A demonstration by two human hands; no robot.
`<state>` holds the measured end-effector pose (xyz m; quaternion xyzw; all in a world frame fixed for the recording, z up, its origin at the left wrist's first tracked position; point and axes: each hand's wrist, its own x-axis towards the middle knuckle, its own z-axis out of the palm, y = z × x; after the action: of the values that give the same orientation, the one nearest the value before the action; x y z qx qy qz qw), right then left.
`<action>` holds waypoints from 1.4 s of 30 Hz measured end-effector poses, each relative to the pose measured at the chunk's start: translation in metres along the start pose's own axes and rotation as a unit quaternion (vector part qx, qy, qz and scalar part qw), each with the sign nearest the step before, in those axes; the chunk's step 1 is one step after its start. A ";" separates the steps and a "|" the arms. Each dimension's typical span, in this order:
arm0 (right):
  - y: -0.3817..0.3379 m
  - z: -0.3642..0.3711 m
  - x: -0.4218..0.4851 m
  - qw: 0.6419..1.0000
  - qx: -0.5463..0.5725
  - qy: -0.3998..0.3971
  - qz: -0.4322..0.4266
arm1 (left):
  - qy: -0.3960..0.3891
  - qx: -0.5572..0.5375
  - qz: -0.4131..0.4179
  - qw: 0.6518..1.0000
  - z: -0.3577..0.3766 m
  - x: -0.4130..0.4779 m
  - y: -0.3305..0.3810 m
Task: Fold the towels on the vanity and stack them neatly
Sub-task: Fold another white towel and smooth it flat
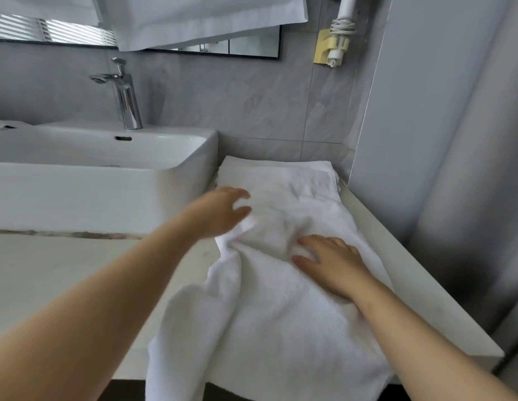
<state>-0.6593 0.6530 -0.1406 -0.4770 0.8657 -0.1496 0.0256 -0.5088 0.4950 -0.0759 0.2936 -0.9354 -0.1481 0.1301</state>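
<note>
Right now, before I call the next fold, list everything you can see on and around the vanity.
sink: one, white, left
countertop: one, pale, front and right of the sink
towel: one, white, spread on the countertop, near end over the front edge
hung towels: two, white, top, over the mirror
faucet: one, chrome, behind the basin
hair dryer: one, white, in cream wall holder, upper right
left grip: one, at towel's left edge, blurred
right grip: one, flat on towel

A big white sink [107, 180] is sitting on the left, with a shiny tap [127, 102] standing at its back. A white hair dryer [343, 24] is hanging in a yellow holder [321, 47] on the grey wall [237, 96].
</note>
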 end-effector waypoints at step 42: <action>0.009 0.005 0.004 0.982 -0.083 -0.093 0.143 | -0.123 0.179 -0.046 0.975 0.053 0.002 -0.031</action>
<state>-0.6682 0.6526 -0.1471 -0.3608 0.9282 -0.0267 0.0874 -0.5123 0.4798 -0.1351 0.3344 -0.9410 -0.0193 -0.0475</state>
